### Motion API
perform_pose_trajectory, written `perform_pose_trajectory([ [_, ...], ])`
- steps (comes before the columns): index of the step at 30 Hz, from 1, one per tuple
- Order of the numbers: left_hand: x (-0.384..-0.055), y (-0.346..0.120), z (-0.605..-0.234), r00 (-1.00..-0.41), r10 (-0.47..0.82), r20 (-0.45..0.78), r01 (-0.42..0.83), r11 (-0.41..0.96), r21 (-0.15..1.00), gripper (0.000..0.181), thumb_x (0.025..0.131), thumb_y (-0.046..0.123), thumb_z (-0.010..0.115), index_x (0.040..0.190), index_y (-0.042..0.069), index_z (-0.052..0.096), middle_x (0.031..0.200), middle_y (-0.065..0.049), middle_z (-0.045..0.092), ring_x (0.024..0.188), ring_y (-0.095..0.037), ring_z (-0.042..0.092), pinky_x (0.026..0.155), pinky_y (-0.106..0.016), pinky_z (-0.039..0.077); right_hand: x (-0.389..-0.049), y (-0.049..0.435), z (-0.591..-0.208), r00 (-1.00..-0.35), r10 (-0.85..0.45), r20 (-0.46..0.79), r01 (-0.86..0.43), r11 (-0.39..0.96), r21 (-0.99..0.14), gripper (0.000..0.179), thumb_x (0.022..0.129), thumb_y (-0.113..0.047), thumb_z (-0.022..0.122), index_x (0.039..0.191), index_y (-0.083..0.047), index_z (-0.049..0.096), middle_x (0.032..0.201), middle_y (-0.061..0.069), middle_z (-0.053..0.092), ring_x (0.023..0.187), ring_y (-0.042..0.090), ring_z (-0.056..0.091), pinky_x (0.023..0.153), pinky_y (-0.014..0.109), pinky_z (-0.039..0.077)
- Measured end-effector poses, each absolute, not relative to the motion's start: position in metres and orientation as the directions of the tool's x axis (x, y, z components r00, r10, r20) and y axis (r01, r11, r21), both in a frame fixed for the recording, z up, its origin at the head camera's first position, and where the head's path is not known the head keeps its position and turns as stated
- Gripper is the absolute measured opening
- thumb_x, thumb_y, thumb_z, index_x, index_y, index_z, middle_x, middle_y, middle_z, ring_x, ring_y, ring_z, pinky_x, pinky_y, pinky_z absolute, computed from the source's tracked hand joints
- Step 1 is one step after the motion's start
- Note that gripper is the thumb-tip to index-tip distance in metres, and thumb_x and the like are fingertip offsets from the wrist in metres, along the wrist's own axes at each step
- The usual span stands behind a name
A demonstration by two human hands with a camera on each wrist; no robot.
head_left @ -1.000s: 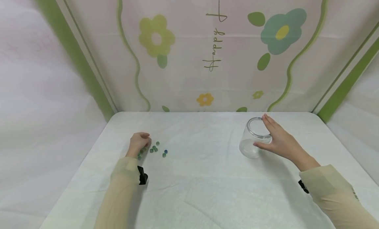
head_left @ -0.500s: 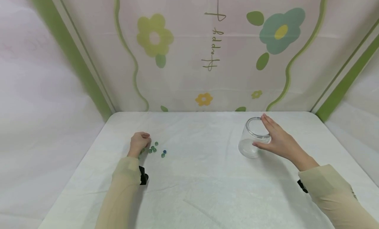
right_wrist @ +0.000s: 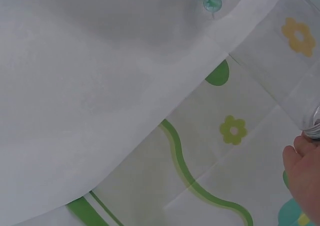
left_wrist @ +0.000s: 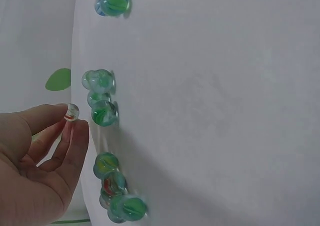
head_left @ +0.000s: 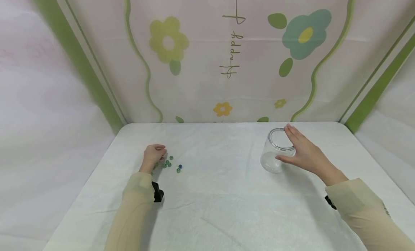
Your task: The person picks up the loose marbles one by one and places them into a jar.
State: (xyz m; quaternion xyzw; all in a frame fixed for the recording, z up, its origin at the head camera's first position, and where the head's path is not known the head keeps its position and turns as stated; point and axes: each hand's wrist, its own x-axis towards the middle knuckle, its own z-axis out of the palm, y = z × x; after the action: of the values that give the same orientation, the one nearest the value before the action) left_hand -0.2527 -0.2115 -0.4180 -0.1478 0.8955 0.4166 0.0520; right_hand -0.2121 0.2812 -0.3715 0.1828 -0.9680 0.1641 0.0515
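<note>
My left hand (head_left: pixel 153 156) is at the left of the table, over a scatter of glass marbles (head_left: pixel 167 164). In the left wrist view it pinches a clear marble (left_wrist: pixel 72 112) with a red streak between thumb and fingertips, apart from the others. Several green-tinted marbles (left_wrist: pixel 104 113) lie on the cloth beside that hand. A clear glass jar (head_left: pixel 271 161) stands upright at the right, and my right hand (head_left: pixel 306 153) holds it by its rim and side, thumb toward me. Low at the jar in the right wrist view shows a green marble (right_wrist: pixel 212 3).
White cloth covers the table (head_left: pixel 220 200). A blue marble (head_left: pixel 180 166) lies beside a green one, nearer the middle. Behind the table's back edge hangs a flowered curtain (head_left: pixel 201 63), with pale side walls (head_left: pixel 48 135) at left and right.
My left hand has shifted slightly to the right over the marbles. The right hand and the jar stay in place; the head view has turned a little.
</note>
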Motion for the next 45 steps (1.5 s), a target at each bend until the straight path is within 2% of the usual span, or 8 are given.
perform_pose_trajectory([
  [4, -0.252, -0.200, -0.409, -0.958, -0.177, -0.226, -0.286, 0.520, 0.805, 0.038, 0.099, 0.011, 0.048, 0.133, -0.006, 0.050, 0.133, -0.027, 0.053, 0.115, -0.036, 0.059, 0.095, -0.036, 0.055, -0.212, 0.281, -0.370, -0.924, -0.342, 0.168, -0.377, 0.886, -0.269, 0.105, 0.079, -0.049, 0.073, 0.147, 0.010, 0.020, 0.155, 0.029, 0.019, 0.144, 0.044, 0.018, 0.112, 0.063, 0.026],
  [15, -0.258, -0.155, -0.387, -0.970, -0.042, -0.241, -0.241, 0.331, 0.912, 0.040, 0.099, 0.014, 0.052, 0.135, -0.004, 0.049, 0.134, -0.023, 0.053, 0.122, -0.035, 0.054, 0.098, -0.031, 0.054, -0.209, 0.280, -0.369, -0.914, -0.350, 0.205, -0.391, 0.894, -0.218, 0.105, 0.079, -0.049, 0.072, 0.147, 0.011, 0.020, 0.153, 0.033, 0.020, 0.143, 0.045, 0.019, 0.117, 0.058, 0.022],
  [19, -0.257, -0.128, -0.377, -0.965, -0.013, -0.261, -0.256, 0.246, 0.935, 0.039, 0.097, 0.016, 0.056, 0.132, -0.001, 0.053, 0.132, -0.019, 0.056, 0.119, -0.030, 0.056, 0.096, -0.028, 0.055, -0.208, 0.280, -0.370, -0.909, -0.352, 0.223, -0.397, 0.895, -0.204, 0.106, 0.079, -0.049, 0.073, 0.147, 0.012, 0.019, 0.152, 0.033, 0.021, 0.143, 0.045, 0.019, 0.118, 0.057, 0.021],
  [25, -0.252, -0.085, -0.362, -0.955, 0.075, -0.288, -0.276, 0.147, 0.950, 0.039, 0.095, 0.015, 0.060, 0.131, 0.001, 0.055, 0.131, -0.016, 0.058, 0.120, -0.028, 0.056, 0.099, -0.032, 0.054, -0.205, 0.279, -0.369, -0.911, -0.341, 0.232, -0.387, 0.901, -0.197, 0.108, 0.078, -0.050, 0.073, 0.147, 0.012, 0.018, 0.152, 0.033, 0.021, 0.143, 0.045, 0.020, 0.118, 0.056, 0.021],
  [32, -0.248, -0.046, -0.350, -0.942, 0.169, -0.289, -0.284, 0.054, 0.957, 0.036, 0.093, 0.016, 0.063, 0.127, 0.003, 0.059, 0.127, -0.013, 0.062, 0.110, -0.020, 0.061, 0.096, -0.029, 0.055, -0.205, 0.279, -0.367, -0.923, -0.325, 0.205, -0.365, 0.909, -0.201, 0.108, 0.078, -0.053, 0.072, 0.146, 0.012, 0.020, 0.152, 0.033, 0.021, 0.143, 0.045, 0.020, 0.119, 0.056, 0.020],
  [42, -0.243, 0.009, -0.337, -0.941, 0.232, -0.247, -0.242, 0.047, 0.969, 0.033, 0.092, 0.016, 0.064, 0.122, 0.004, 0.063, 0.124, -0.011, 0.065, 0.113, -0.025, 0.062, 0.092, -0.029, 0.057, -0.208, 0.279, -0.367, -0.931, -0.325, 0.166, -0.356, 0.909, -0.218, 0.106, 0.079, -0.054, 0.070, 0.146, 0.013, 0.021, 0.153, 0.033, 0.020, 0.143, 0.046, 0.019, 0.117, 0.059, 0.022],
  [45, -0.242, 0.027, -0.334, -0.944, 0.233, -0.232, -0.227, 0.050, 0.973, 0.030, 0.092, 0.015, 0.065, 0.119, 0.004, 0.065, 0.119, -0.010, 0.067, 0.109, -0.024, 0.064, 0.089, -0.028, 0.058, -0.208, 0.279, -0.367, -0.933, -0.320, 0.163, -0.351, 0.910, -0.221, 0.107, 0.079, -0.054, 0.071, 0.146, 0.013, 0.022, 0.153, 0.033, 0.021, 0.142, 0.046, 0.020, 0.115, 0.060, 0.023],
])
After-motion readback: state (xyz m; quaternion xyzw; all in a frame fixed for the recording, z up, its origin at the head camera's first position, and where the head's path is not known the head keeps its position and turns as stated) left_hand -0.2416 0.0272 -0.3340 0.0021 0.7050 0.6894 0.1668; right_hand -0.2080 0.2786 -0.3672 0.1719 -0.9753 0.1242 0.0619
